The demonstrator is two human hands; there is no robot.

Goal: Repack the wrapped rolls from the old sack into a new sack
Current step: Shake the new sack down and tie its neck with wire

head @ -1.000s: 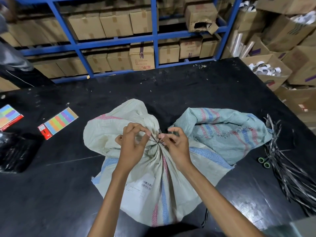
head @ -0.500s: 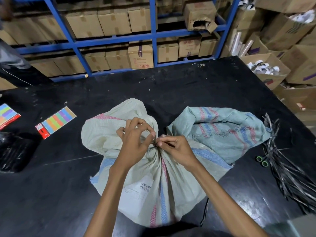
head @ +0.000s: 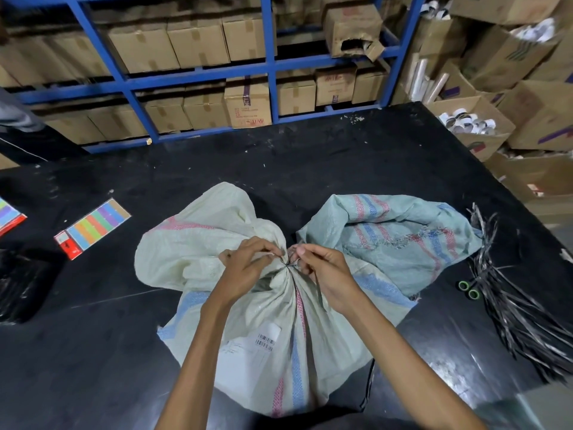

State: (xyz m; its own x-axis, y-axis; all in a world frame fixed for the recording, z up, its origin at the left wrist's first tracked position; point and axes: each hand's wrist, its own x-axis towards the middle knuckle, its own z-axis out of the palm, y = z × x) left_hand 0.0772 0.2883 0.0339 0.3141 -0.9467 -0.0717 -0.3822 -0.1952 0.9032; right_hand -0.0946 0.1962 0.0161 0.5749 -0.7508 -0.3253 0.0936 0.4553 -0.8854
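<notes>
A full cream woven sack (head: 279,352) with pink and blue stripes and a barcode label lies on the black table (head: 93,352), its neck gathered and bound by a thin dark tie (head: 287,264). My left hand (head: 248,265) and my right hand (head: 322,268) meet at that neck, each pinching an end of the tie. A second, pale blue striped sack (head: 403,240) lies crumpled and empty-looking just right of the neck. The wrapped rolls are hidden inside.
A bundle of black strips (head: 521,311) and green-handled scissors (head: 468,290) lie at the right. Colour-striped packets (head: 93,228) and a black plastic bag (head: 21,283) sit at the left. Blue shelving (head: 269,63) with cartons stands behind; open boxes (head: 471,125) crowd the right.
Both hands stayed at the sack's neck. The fingertips have drawn closer together around the tie, and the right hand has turned so the tie's end trails down past its wrist.
</notes>
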